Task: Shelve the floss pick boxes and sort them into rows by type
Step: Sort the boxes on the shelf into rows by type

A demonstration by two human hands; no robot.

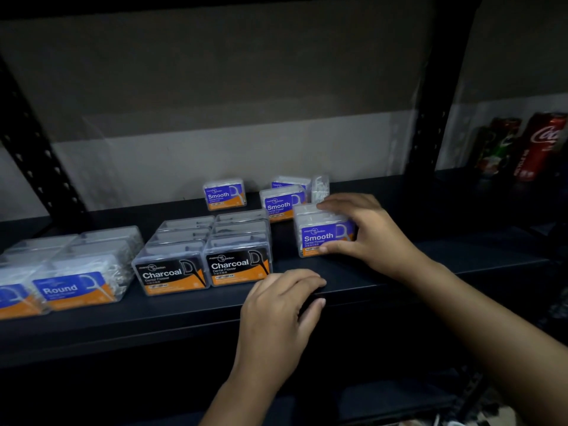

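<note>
The step in hand is forming the Smooth row. The right hand (365, 229) grips a Smooth box (324, 233), fingers curled over its top and thumb against its lower front edge; the box sits on the shelf (399, 272), to the right of the Charcoal rows (209, 253) and a gap apart from them. The left hand (276, 305) holds no box: its fingers are curled over the shelf's front lip, just below and right of the Charcoal rows.

Left of the Charcoal rows, the Round boxes (73, 272) already stand grouped, labels forward. Behind and right of the Charcoal rows, three more Smooth boxes are loose: one (224, 193) alone near the back, another (282, 204) just behind the held box, and a third (290, 182) behind that, beside what may be a clear box turned sideways, though the dim light makes that hard to tell.

By my judgement the task is well past halfway. The next move calls for setting the held box square beside the Charcoal rows, label forward, then drawing the loose Smooth boxes into line behind it. Cans (534, 146) stand far right of the Charcoal rows, beyond the upright.
</note>
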